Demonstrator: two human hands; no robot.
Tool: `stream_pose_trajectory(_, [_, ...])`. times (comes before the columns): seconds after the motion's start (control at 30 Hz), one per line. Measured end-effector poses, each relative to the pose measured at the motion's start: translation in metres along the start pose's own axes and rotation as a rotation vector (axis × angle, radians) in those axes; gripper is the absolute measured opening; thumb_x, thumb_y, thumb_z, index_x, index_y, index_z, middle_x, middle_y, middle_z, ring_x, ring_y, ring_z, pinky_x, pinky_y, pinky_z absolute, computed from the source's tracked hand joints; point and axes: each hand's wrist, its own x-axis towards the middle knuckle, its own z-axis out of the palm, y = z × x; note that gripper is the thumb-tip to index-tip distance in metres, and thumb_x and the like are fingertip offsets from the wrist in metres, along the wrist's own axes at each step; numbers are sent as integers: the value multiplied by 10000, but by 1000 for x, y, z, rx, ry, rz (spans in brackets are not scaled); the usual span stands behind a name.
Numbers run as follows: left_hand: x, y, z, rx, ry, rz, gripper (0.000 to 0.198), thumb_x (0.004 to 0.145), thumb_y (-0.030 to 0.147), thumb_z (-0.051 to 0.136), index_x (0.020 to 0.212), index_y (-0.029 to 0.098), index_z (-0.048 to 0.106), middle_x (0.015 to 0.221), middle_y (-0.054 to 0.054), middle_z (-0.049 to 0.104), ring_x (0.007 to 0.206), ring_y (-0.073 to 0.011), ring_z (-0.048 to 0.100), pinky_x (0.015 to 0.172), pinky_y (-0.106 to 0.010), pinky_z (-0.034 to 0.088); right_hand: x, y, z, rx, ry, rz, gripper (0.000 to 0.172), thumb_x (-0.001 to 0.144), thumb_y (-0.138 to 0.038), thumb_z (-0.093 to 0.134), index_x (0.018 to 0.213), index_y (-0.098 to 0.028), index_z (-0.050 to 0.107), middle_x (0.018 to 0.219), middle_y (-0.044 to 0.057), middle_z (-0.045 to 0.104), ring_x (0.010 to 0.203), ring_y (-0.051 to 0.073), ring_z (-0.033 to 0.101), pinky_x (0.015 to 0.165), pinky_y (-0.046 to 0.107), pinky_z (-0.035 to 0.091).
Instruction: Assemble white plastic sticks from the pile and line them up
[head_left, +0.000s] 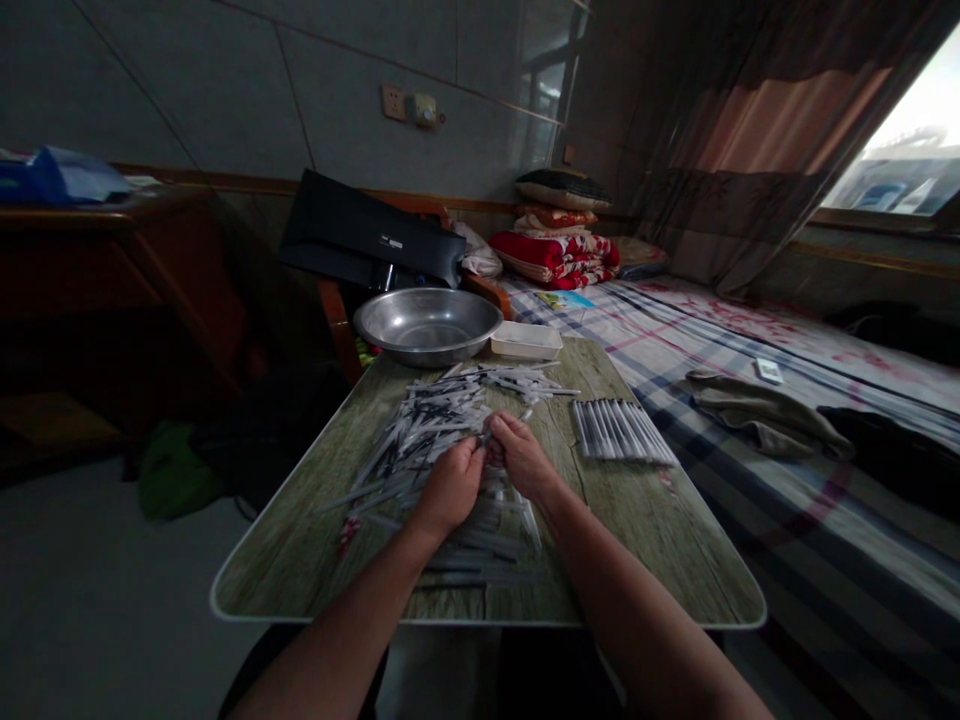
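Over the middle of a wood-patterned table [622, 540], my left hand [450, 488] and my right hand [521, 458] meet with their fingertips pinched together. Between them shows a small greyish piece, too blurred and covered to name. Around and beneath both hands spreads a loose heap of white, tube-like pen barrels [431, 425], with darker pieces mixed in. More of these barrels lie crosswise near my wrists. To the right of my right hand, several pens [622, 432] with dark ends lie side by side in a neat row.
A wide metal basin [429, 325] stands at the table's far end beside a shallow white tray [526, 340]. Behind is a chair with a black case [367, 235]. A bed [637, 330] with folded bedding runs along the right; a wooden desk [90, 260] is left.
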Motion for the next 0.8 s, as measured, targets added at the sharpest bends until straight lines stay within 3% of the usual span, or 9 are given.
stream_pose_trajectory(0.17, [-1, 5, 1, 68, 26, 50, 75, 771, 226, 600, 700, 221, 576, 693, -57, 586, 766, -234, 556, 627, -271, 363, -1, -2, 0, 8, 6, 16, 358, 756, -508, 652, 717, -191, 490, 502, -94, 345, 418, 47, 282, 397, 175, 201])
stream_pose_trajectory(0.43, [0, 3, 1, 217, 40, 100, 138, 801, 157, 563, 672, 208, 575, 684, -37, 588, 718, -203, 554, 679, -280, 365, 0, 3, 0, 16, 1, 12, 372, 740, -514, 677, 727, -188, 497, 499, -101, 349, 401, 38, 277, 388, 172, 200])
stream_pose_trajectory(0.53, [3, -1, -4, 206, -44, 38, 133, 843, 243, 529, 734, 193, 585, 630, -10, 567, 588, -155, 524, 585, -254, 377, 2, 5, -3, 28, -26, 21, 363, 729, -494, 696, 725, -182, 511, 495, -97, 372, 398, 39, 292, 385, 176, 219])
stream_pose_trajectory(0.67, [3, -2, -11, 25, -179, -131, 260, 845, 387, 527, 1001, 183, 562, 599, 32, 554, 427, -103, 465, 419, -209, 339, 5, 0, -15, 104, 47, -2, 307, 719, -436, 707, 755, -177, 546, 472, -92, 404, 396, 53, 337, 378, 182, 247])
stream_pose_trajectory(0.73, [3, -1, -13, -68, -145, -128, 367, 818, 437, 559, 1082, 184, 528, 696, 9, 605, 481, -105, 521, 425, -199, 384, 7, -5, -24, 151, 134, -36, 282, 701, -401, 711, 743, -179, 541, 471, -92, 416, 394, 55, 353, 375, 179, 259])
stream_pose_trajectory(0.8, [3, -1, -14, -136, -29, -66, 420, 805, 465, 579, 1117, 191, 514, 846, -31, 636, 590, -117, 578, 468, -204, 441, 9, -13, -33, 170, 216, -82, 271, 676, -375, 713, 719, -185, 524, 480, -87, 448, 395, 58, 378, 375, 179, 280])
